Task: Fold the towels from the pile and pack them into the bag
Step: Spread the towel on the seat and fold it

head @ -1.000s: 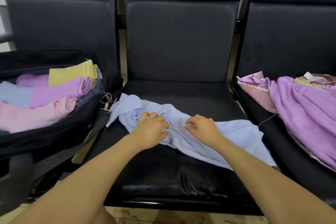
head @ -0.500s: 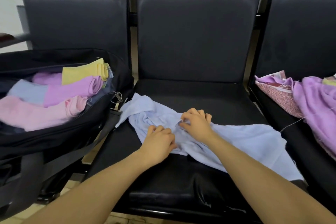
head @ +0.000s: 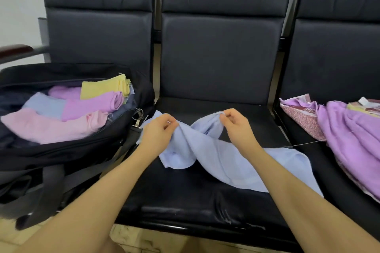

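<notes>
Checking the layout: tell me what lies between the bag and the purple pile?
In the head view, the middle seat, with the blue towel across it, pinched by the left hand and right hand.

bag (head: 67,150) left, towel pile (head: 349,137) right, bare seat (head: 185,195) between

This looks like a waiting room: three black padded seats (head: 216,63) joined in one row (like at a clinic or station), a plain pale wall (head: 18,6) behind, and a tiled floor (head: 131,238) below.
</notes>
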Tool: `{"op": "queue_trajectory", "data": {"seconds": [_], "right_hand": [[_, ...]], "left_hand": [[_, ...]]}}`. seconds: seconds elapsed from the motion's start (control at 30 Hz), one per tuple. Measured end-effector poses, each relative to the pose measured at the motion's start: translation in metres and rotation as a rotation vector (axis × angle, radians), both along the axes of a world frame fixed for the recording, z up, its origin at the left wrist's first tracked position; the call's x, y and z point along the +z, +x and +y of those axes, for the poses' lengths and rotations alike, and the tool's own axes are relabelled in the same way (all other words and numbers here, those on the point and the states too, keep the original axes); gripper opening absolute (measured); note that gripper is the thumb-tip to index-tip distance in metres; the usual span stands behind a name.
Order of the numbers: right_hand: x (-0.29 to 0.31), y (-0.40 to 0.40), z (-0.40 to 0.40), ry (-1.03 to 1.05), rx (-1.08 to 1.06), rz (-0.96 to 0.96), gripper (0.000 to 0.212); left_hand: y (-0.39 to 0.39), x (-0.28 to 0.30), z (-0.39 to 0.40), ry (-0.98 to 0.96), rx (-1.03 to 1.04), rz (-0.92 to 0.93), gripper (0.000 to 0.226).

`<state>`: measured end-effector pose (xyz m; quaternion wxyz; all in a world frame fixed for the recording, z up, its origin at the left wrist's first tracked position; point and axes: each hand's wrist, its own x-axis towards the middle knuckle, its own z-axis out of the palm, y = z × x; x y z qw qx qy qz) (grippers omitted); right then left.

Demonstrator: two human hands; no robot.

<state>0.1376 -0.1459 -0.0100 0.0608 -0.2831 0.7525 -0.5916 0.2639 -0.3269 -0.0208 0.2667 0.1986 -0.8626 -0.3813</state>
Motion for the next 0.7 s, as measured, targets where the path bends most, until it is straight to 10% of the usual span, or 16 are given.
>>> {"op": "queue_trajectory", "data": {"seconds": [0.7], "right_hand": [[0.116, 0.057, 0.039, -0.016, -0.037, 0.434, 0.007]], "left_hand": [[0.009, 0.165, 0.041, -0.156, -0.418, 0.117, 0.022]]}}
